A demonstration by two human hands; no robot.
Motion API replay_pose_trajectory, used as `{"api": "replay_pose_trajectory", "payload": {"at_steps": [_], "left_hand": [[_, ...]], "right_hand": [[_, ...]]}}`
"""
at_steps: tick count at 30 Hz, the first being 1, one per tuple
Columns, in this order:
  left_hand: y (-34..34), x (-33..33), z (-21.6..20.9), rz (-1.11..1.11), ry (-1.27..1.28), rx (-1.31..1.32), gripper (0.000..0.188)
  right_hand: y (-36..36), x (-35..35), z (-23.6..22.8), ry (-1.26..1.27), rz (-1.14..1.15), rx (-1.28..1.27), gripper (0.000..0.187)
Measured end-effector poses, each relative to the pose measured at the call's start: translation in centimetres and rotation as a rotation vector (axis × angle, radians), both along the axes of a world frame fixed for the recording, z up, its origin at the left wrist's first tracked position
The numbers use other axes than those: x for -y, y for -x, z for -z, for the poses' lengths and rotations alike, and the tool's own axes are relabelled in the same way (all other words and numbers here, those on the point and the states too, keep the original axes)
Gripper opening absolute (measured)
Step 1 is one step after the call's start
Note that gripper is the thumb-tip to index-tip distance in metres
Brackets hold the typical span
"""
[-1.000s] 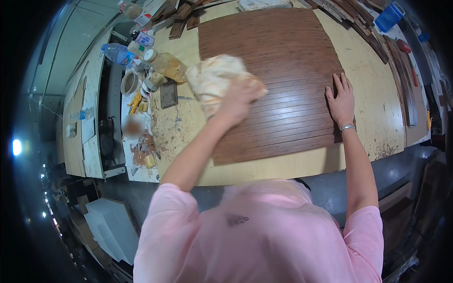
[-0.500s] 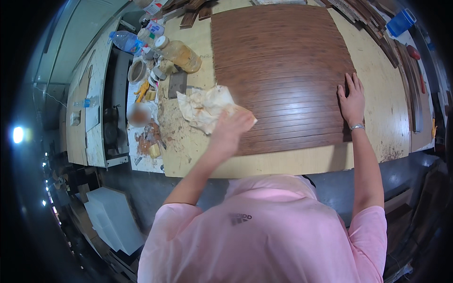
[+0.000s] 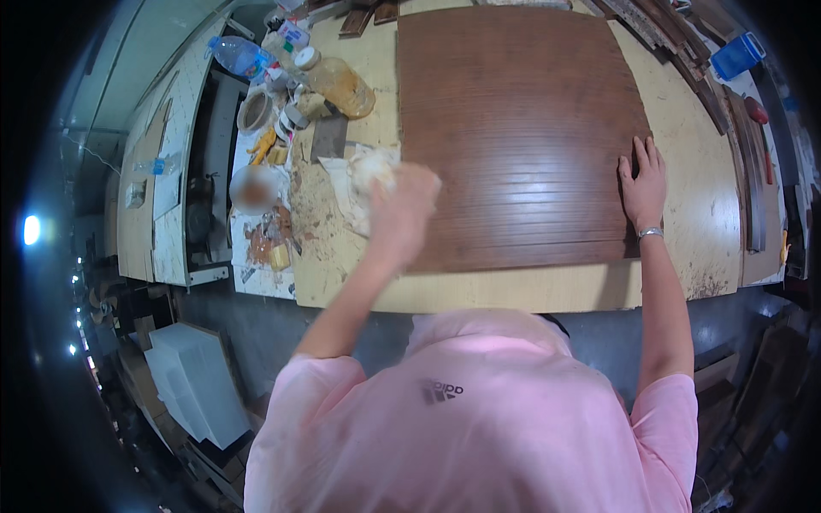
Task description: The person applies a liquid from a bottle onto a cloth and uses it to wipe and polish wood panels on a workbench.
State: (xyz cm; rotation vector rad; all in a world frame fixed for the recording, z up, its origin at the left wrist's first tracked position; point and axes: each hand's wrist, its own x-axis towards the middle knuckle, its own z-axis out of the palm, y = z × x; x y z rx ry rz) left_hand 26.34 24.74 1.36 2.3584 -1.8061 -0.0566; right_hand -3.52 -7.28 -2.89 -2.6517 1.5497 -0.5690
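Observation:
A brown wooden panel [image 3: 522, 103] with narrow parallel grooves lies flat on the pale worktable [image 3: 487, 291]. At its left edge, my left hand [image 3: 405, 205] is closed on a crumpled, stained white cloth [image 3: 366, 175], which hangs partly off the panel onto the table. Motion blurs these fingers a little. My right hand [image 3: 643, 186], with a metal band at the wrist, rests on the panel's right edge, thumb and fingers apart. It holds nothing.
Left of the panel stand a jar [image 3: 344, 88] of yellowish liquid and a clear plastic bottle [image 3: 242, 58]. A dark flat block [image 3: 329, 137] and a round tub [image 3: 255, 112] lie nearby. Wood strips [image 3: 676, 51] and a blue container [image 3: 737, 56] are at the far right.
My left hand has moved slightly left and away from me, and the cloth has bunched up under it. My right hand stays at the panel's right edge.

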Motion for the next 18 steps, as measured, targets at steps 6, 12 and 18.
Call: {"api": "replay_pose_trajectory", "payload": {"at_steps": [6, 12, 18], "left_hand": [[-2.3, 1.6, 0.8, -0.037, 0.173, 0.042, 0.043], [2.0, -0.2, 0.8, 0.19, 0.135, -0.096, 0.038], [-6.3, -1.5, -1.7, -0.779, 0.54, -0.82, 0.024]], "right_hand": [[0.1, 0.0, 0.0, 0.007, -0.025, 0.019, 0.051], [0.2, 0.0, -0.5, -0.048, -0.01, 0.019, 0.052], [0.0, 0.9, 0.4, 0.033, -0.088, 0.022, 0.052]]}}
